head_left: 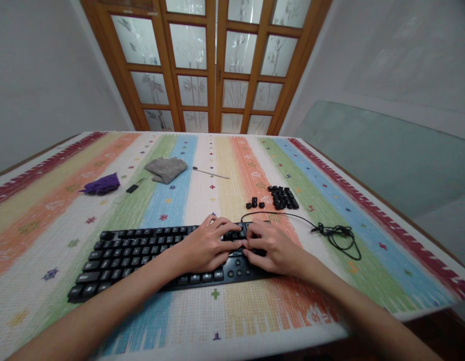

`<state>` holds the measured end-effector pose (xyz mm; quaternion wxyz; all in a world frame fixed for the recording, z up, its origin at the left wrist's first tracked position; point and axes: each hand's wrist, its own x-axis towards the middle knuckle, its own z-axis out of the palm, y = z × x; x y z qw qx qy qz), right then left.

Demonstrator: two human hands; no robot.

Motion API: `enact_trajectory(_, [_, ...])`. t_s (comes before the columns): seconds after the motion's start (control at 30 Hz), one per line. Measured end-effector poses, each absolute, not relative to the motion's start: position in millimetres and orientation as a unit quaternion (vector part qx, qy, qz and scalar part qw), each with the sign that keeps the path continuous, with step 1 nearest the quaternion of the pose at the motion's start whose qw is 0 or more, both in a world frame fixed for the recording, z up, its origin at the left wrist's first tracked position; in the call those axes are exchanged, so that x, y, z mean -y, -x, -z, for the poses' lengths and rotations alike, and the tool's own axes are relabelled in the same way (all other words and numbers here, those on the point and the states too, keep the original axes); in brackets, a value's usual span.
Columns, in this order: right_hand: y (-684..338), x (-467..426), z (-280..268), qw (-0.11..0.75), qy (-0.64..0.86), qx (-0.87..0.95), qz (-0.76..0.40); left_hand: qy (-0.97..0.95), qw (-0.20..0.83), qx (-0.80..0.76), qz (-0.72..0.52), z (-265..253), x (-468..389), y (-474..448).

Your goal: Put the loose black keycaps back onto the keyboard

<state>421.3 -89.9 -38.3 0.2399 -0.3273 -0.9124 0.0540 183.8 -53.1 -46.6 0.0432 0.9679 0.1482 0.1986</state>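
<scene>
A black keyboard point(142, 253) lies flat on the striped tablecloth, its keys in place on the left and middle. On its right part several bare switches point(238, 268) show where there are no keycaps. My left hand point(205, 243) rests over the keyboard's right half, fingers stretched to the right and apart. Against the same area, my right hand point(273, 245) has its fingers curled, with the fingertips of both hands meeting. Anything between the right fingertips is too small or hidden to make out.
Behind the keyboard's right end sit loose black keycaps point(283, 198) in a cluster. The cable point(339, 235) lies coiled at right. Further back are a purple cloth point(102, 184), a small black tool point(133, 188), a grey cloth point(166, 169) and a thin brush-like stick point(211, 173).
</scene>
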Motion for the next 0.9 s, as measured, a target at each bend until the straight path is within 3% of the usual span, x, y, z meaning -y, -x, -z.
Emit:
enact_trajectory(0.27, [-430,72,31,0.291,0.357,0.878,-0.133,-0.956,0.07,-0.172,-0.226,46,55,-185])
enact_trajectory(0.37, [-446,49,25,0.331,0.412,0.846,-0.074,-0.951,0.084,-0.182,-0.234,46,55,-185])
enact_trajectory(0.47, [-464,29,28,0.295,0.478,0.827,0.005,-0.948,0.091,-0.187,-0.243,46,55,-185])
enact_trajectory(0.63, [-479,17,45,0.234,0.512,0.826,0.019,-0.946,0.093,-0.18,-0.252,46,55,-185])
enact_trajectory(0.9, [-477,10,50,0.238,0.517,0.822,0.012,-0.938,0.099,-0.18,-0.278,47,53,-185])
